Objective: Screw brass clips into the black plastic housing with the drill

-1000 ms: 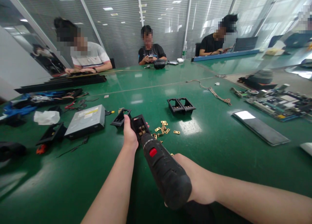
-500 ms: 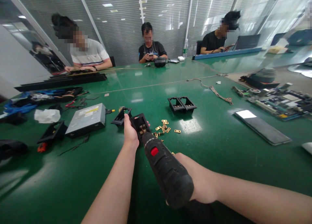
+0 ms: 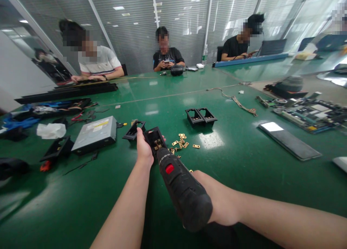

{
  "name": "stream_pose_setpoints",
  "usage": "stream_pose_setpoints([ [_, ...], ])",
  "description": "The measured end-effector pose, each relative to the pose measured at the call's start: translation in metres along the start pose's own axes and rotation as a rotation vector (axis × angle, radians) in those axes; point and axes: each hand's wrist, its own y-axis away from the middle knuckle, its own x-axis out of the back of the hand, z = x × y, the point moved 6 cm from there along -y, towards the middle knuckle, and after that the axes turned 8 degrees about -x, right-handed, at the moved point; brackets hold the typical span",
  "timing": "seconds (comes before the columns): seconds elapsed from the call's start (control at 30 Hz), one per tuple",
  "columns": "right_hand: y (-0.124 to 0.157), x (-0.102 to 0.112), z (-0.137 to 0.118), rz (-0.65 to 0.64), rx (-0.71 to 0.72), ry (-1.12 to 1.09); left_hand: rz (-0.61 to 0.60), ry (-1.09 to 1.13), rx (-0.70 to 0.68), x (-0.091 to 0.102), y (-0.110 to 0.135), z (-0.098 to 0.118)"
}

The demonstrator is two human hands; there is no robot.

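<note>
My left hand [image 3: 145, 149] is closed around a black plastic housing [image 3: 154, 136] that has brass pieces inside, and holds it tilted with its open side toward me. In my right hand [image 3: 208, 191] is a black cordless drill [image 3: 183, 191] with a red switch on top. Its front end points into the housing, where the tip is hard to make out. Small brass plates [image 3: 185, 145] lie scattered just right of the housing. Another black housing [image 3: 134, 129] rests on the table behind my left hand, and a joined pair of housings [image 3: 201, 117] sits farther back.
A silver disc drive [image 3: 94, 135], a crumpled white tissue [image 3: 51, 130] and another black housing [image 3: 56, 147] lie to the left. On the right are a phone [image 3: 291, 140], a circuit board [image 3: 311, 111] and a cord [image 3: 244, 107]. Three people sit across the green table [image 3: 135, 97].
The view has shifted slightly. My left hand still holds the housing, and the drill stays pointed into it with hardly any visible movement.
</note>
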Motion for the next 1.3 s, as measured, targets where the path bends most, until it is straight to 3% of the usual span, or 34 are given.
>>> stream_pose_setpoints([
  [0.43, -0.0003, 0.0005, 0.003, -0.004, -0.001, 0.019, 0.112, -0.011, -0.017, 0.0087, -0.0094, -0.0061],
  [1.3, -0.0011, -0.0012, -0.0018, -0.018, 0.024, 0.015, 0.099, -0.025, 0.014, 0.0061, -0.0079, -0.0062],
])
